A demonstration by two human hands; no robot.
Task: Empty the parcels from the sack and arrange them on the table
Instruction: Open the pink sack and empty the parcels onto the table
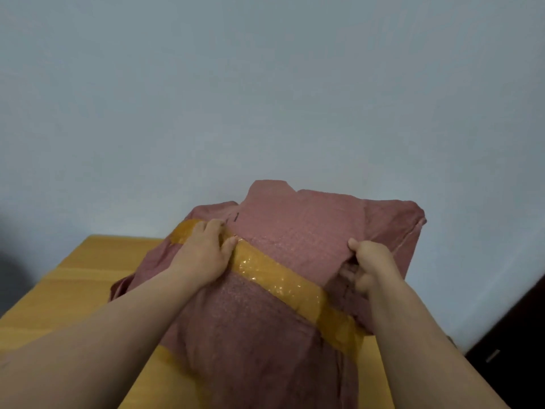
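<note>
A bulging pink woven sack (298,228) stands on the yellow wooden table (88,270). A shiny yellow tape band (283,280) runs slantwise across it. My left hand (203,255) rests on the sack's upper left, fingers curled over the tape and fabric. My right hand (368,270) pinches a fold of the sack on its right side. No parcels show; the sack hides whatever is inside it.
A pale blue wall (265,98) fills the background right behind the table. A dark piece of furniture (519,349) stands at the right edge. Bare tabletop lies to the left of the sack.
</note>
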